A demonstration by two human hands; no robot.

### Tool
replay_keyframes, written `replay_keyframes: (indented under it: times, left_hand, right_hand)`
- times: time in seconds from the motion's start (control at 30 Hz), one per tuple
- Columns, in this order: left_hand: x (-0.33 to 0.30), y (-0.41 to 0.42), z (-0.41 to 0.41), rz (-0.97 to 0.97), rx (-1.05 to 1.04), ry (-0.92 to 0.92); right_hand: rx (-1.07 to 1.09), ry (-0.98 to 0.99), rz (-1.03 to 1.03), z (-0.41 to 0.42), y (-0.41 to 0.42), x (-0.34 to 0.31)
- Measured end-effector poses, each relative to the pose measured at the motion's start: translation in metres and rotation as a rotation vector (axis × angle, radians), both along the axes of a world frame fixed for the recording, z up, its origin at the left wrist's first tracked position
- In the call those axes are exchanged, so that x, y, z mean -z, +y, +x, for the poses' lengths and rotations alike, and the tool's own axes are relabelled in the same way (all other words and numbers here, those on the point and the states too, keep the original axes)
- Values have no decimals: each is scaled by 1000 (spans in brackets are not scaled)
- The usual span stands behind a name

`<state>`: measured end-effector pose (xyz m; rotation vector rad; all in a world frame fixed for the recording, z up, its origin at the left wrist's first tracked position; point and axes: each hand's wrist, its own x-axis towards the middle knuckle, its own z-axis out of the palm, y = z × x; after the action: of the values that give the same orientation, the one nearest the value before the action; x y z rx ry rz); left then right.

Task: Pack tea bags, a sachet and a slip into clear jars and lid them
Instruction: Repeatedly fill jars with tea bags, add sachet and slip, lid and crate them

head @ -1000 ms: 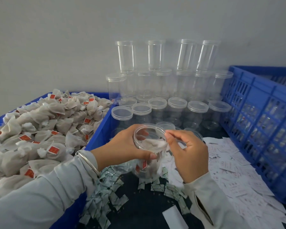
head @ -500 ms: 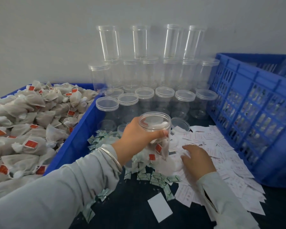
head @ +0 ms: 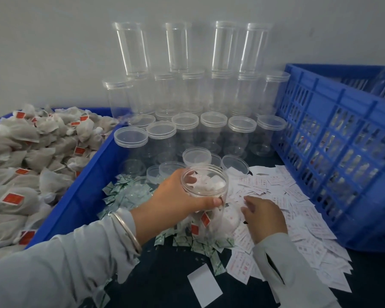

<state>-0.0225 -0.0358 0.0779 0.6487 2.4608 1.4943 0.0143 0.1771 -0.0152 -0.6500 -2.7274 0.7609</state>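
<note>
One jar (head: 206,196), gripped near its rim by the left hand (head: 176,201), already holds tea bags. Just right of it, the right hand (head: 263,216) rests loose-fingered on the slips (head: 282,196); slip and lid look outstanding, sachet unclear.

Clear glossy plastic jar (head: 206,196) — (paper slips (head: 298,203)).

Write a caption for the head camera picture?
Left hand grips an open jar of tea bags; right hand reaches into paper slips.

Packing workshop, stacked empty jars (head: 213,130), blue crates (head: 333,138)
</note>
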Motion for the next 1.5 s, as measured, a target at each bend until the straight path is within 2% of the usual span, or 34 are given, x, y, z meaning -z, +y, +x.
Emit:
replay_keyframes:
  times: [0.13, 0.27, 0.4, 0.6, 0.67, 0.8, 1.0, 1.2, 1.27, 1.5]
  left_hand:
    - [0, 1, 3, -30, -25, 4]
    - [0, 0, 2, -23, -34, -5]
    - [0, 0, 2, -15, -24, -11]
    - [2, 0, 3, -46, -3, 27]
    - [2, 0, 3, -36, -6, 28]
    - [3, -1, 5, 2, 6, 65]
    - [-8, -1, 17, 118, 24, 140]
    - [-32, 14, 21, 212, 2, 187]
    - [-44, 20, 20, 232, -23, 218]
    - [-97, 77, 26, 348, 44, 346]
  right_hand:
    - [60, 183, -76, 1, -1, 6]
    - [133, 278, -368, 4, -3, 6]
    - [179, 430, -496, 13, -6, -18]
    - [-69, 857, -337, 35, -37, -86]
    - [-182, 927, -265, 36, -50, -103]
    - [-376, 789, -144, 30, -63, -109]
    - [-460, 606, -18, 37, -72, -112]
    - [-634, 388, 176, 57, -62, -153]
    - [-662, 389, 210, 63, -55, -167]
    - [-514, 531, 305, 93, -10, -213]
